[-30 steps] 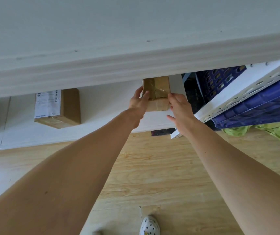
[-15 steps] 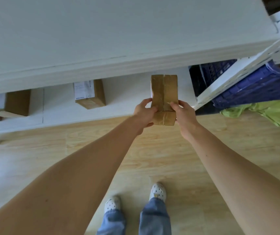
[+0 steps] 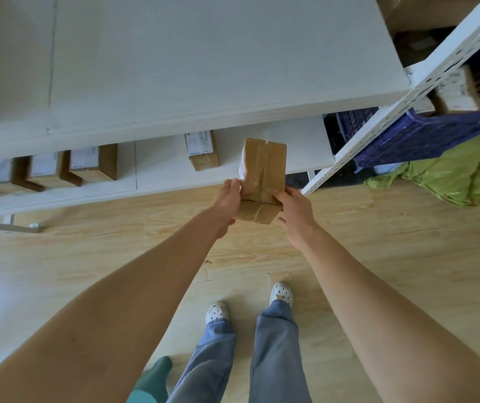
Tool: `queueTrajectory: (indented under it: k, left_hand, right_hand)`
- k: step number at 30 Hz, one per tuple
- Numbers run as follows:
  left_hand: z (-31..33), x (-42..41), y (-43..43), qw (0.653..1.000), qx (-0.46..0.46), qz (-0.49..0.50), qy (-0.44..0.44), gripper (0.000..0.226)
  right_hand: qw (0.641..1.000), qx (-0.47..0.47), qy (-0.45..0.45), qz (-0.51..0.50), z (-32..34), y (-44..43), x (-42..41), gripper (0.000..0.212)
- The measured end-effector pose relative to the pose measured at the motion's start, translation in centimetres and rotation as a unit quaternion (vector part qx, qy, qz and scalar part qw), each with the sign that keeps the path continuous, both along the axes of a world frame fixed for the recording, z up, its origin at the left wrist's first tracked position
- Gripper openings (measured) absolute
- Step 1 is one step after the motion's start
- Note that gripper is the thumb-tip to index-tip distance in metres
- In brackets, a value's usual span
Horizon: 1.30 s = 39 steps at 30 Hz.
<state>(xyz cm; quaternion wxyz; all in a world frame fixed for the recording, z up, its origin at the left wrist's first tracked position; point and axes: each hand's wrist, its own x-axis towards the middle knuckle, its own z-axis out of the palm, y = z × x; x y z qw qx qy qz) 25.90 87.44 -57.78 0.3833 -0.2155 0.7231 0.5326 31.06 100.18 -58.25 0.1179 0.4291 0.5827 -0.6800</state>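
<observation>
A small taped cardboard box (image 3: 263, 173) is held out in front of me, above the wooden floor and just in front of the low white shelf (image 3: 296, 144). My left hand (image 3: 228, 199) grips its left side, where a white label shows. On the right side, my right hand (image 3: 294, 212) holds the box with fingers curled round its lower edge.
Several labelled cardboard boxes (image 3: 202, 151) sit on the low shelf under a wide white shelf board (image 3: 203, 68). A white perforated rack post (image 3: 407, 91) slants at right, with blue crates (image 3: 424, 138) and a green bag (image 3: 459, 170) behind. My feet (image 3: 281, 293) stand on the floor.
Both hands have drawn the box out from under the upper shelf board and toward me. My view has pulled back, so my legs and more shelf boxes show.
</observation>
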Motion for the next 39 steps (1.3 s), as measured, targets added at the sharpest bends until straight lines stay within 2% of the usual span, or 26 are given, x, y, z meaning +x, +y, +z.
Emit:
queueTrajectory:
  k: [2, 5, 9, 12, 15, 17, 19, 23, 26, 30, 35, 39]
  left_hand:
    - [1.9, 0.6, -1.7, 1.0, -0.001, 0.0, 0.017, 0.031]
    - [4.7, 1.2, -4.0, 0.999, 0.02, 0.005, 0.025, 0.023]
    - [8.1, 2.0, -6.4, 0.998, 0.05, 0.015, 0.039, 0.025]
    - [10.4, 2.2, -8.2, 0.996, 0.07, 0.025, 0.051, 0.033]
    - [12.1, 1.8, -9.8, 0.994, 0.07, 0.061, 0.056, 0.023]
    - [13.1, 1.3, -10.6, 0.995, 0.061, 0.047, 0.058, 0.042]
    - [14.1, 0.7, -11.2, 0.995, 0.058, 0.046, 0.072, 0.056]
    - [15.9, -0.2, -11.9, 0.989, 0.089, 0.055, 0.103, 0.054]
    - [17.5, -0.3, -12.1, 0.986, 0.12, 0.027, 0.109, 0.054]
    - [18.8, -0.6, -12.2, 0.982, 0.153, -0.004, 0.111, 0.057]
    - [19.5, -1.0, -12.3, 0.979, 0.174, -0.018, 0.104, 0.03]
    - [19.6, -1.0, -12.2, 0.973, 0.191, -0.013, 0.126, 0.027]
  right_hand:
    - [1.0, -0.019, 0.007, -0.015, 2.1, -1.4, 0.6, 0.013]
    - [0.999, -0.034, 0.035, -0.013, 5.0, -3.0, 1.3, 0.017]
    - [0.997, -0.039, 0.071, -0.006, 8.3, -4.7, 1.8, 0.034]
    - [0.996, -0.04, 0.086, -0.008, 10.0, -5.7, 1.8, 0.037]
    - [0.996, -0.017, 0.088, 0.023, 11.2, -6.4, 1.8, 0.056]
    - [0.995, 0.001, 0.088, 0.05, 12.1, -6.9, 1.6, 0.065]
    - [0.994, 0.013, 0.09, 0.057, 13.2, -7.3, 1.3, 0.061]
    - [0.994, 0.02, 0.095, 0.045, 15.1, -7.8, 0.7, 0.049]
    - [0.994, 0.007, 0.107, 0.026, 16.3, -8.2, 0.2, 0.026]
    - [0.993, -0.028, 0.105, 0.035, 17.5, -8.3, -0.3, 0.047]
    - [0.991, -0.017, 0.126, 0.038, 18.2, -7.9, -0.2, 0.037]
    - [0.991, -0.008, 0.13, 0.012, 18.3, -7.5, -0.4, 0.042]
